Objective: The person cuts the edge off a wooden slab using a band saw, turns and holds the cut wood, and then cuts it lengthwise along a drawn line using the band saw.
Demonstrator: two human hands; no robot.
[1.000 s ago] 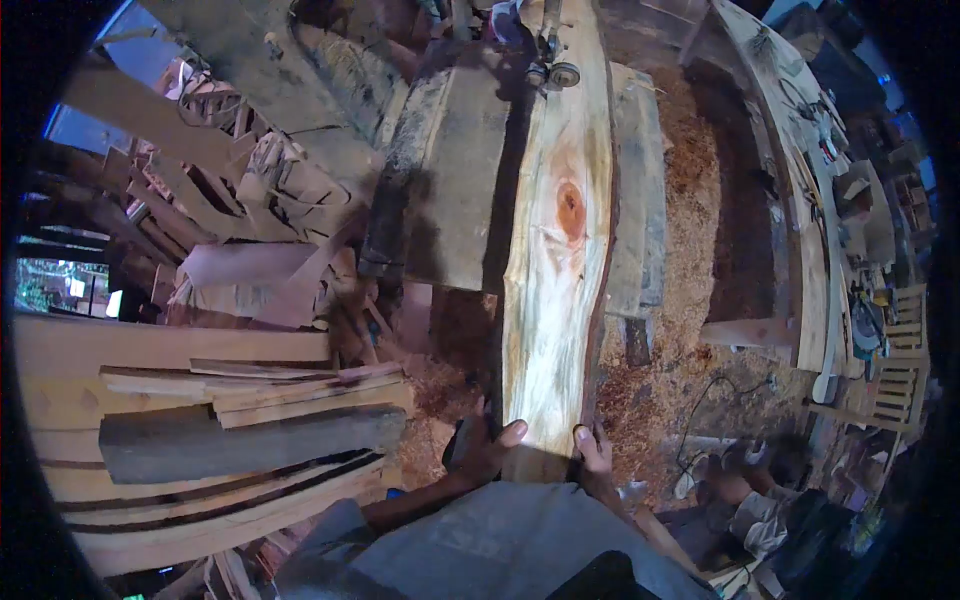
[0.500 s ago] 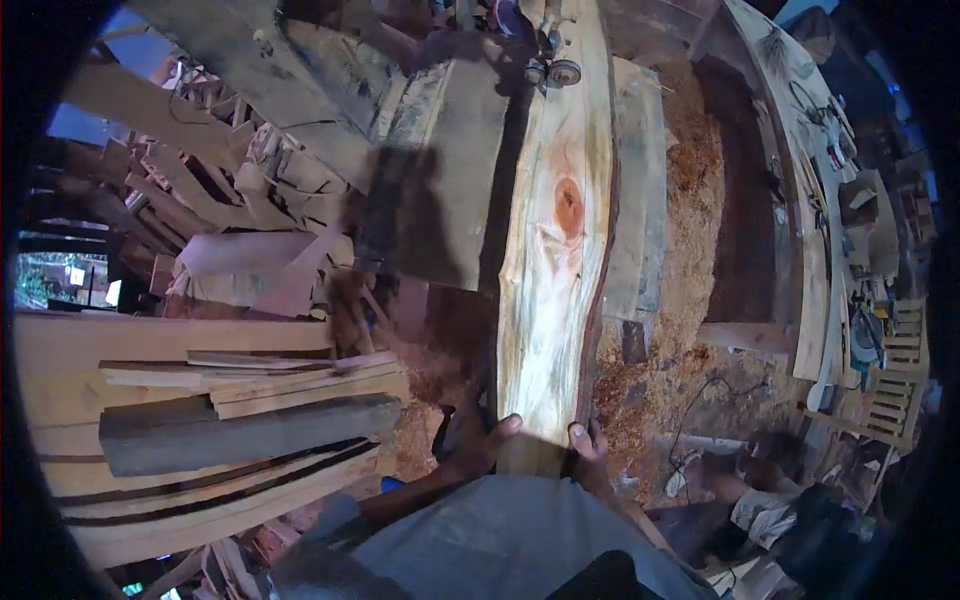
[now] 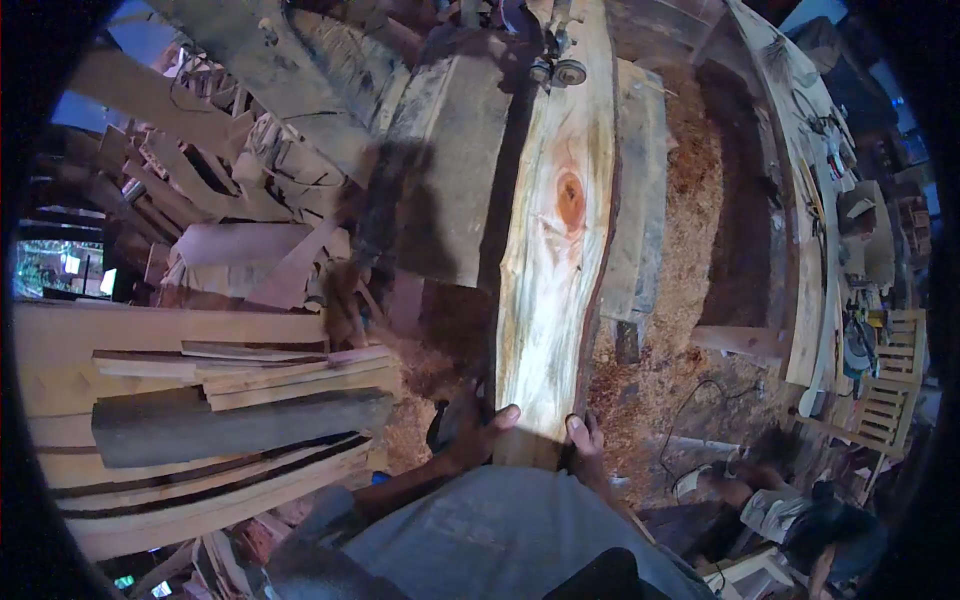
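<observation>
A workshop floor (image 3: 650, 430) strewn with sawdust and shavings lies beneath everything. One broad bench (image 3: 455, 190) stands ahead, and one long worktop (image 3: 800, 230) runs down the right, tools scattered over it. A stack of boards (image 3: 230, 510) fills the left, one dark grey beam (image 3: 245, 428) among the paler lengths; behind it is a heap of offcuts (image 3: 225, 180) too tangled to count. One long plank (image 3: 550, 310) stretches from the person's waist out along the bench, its near end jutting past the bench's edge. One other person (image 3: 785, 515) is low down at the right, near two slatted panels (image 3: 890, 380). The left hand (image 3: 488, 432) and right hand (image 3: 587, 438) are partly closed around opposite edges of the plank's near end, thumbs on top, other fingers mostly hidden. Farther along, two round wheels (image 3: 569, 72) show over the plank; I cannot tell whether they touch it. One reddish knot (image 3: 570, 203) marks its face.
</observation>
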